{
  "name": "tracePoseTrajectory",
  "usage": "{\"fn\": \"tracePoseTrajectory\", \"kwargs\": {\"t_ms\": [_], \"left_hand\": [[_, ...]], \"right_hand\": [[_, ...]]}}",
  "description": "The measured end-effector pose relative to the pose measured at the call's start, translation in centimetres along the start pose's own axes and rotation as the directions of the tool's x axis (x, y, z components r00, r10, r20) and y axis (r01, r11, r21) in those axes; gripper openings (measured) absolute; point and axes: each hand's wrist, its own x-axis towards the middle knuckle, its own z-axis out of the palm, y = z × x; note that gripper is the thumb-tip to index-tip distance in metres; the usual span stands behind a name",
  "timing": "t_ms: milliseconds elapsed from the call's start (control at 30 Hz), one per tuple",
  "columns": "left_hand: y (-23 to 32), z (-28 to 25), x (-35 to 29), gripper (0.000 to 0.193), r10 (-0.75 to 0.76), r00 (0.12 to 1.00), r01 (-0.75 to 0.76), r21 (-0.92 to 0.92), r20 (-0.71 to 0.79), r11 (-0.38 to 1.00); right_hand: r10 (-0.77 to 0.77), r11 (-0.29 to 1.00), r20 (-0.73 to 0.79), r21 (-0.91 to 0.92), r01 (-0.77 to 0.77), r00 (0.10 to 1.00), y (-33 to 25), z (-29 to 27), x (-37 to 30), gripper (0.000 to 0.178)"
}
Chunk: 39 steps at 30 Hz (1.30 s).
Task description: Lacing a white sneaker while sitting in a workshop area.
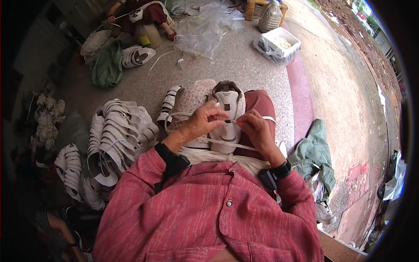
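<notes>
A white shoe upper (224,134) with a dark collar lies across my lap, its tongue facing up. My left hand (201,122) is at its left side, thumb and forefinger apart over the eyelet area; a small white bit shows by its fingers, too small to name. On the other side my right hand (257,130) pinches the end of a white shoelace near the dark slot in the upper. A length of lace (227,143) crosses below the hands. A bundle of pale laces (251,162) rests at my waist.
Stacked white shoe uppers (118,139) stand close on my left. Green sacking (307,148) lies on the right, with a shoe (324,212) below it. Farther off are a lined white tub (279,46), clear plastic sheeting (196,37) and another person's leg (155,15).
</notes>
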Motion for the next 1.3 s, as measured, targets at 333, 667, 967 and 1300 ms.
{"fn": "tracePoseTrajectory", "kwargs": {"t_ms": [333, 667, 967, 1300], "left_hand": [[-0.2, 0.6, 0.2, 0.014, 0.012, 0.999, -0.013, -0.021, -0.038, 1.000], [-0.4, 0.6, 0.5, 0.013, 0.052, 0.998, -0.051, 0.035, -0.031, 0.998], [-0.1, 0.4, -0.1, 0.023, 0.130, 0.989, -0.122, 0.109, -0.071, 0.987], [0.4, 0.3, -1.1, 0.035, 0.213, 0.969, -0.160, 0.347, -0.121, 0.924]], "right_hand": [[-0.048, 0.955, 0.076, -0.290, 0.068, 0.996, -0.6, 0.5, 0.1, 0.006], [-0.158, 0.861, 0.270, -0.434, 0.266, 0.950, -1.1, 0.4, 0.6, 0.017], [-0.154, 0.915, 0.250, -0.329, 0.234, 0.956, -0.5, 0.0, 1.6, 0.014], [-0.174, 0.873, 0.291, -0.397, 0.284, 0.941, -2.2, 0.0, 2.6, 0.019]]}}
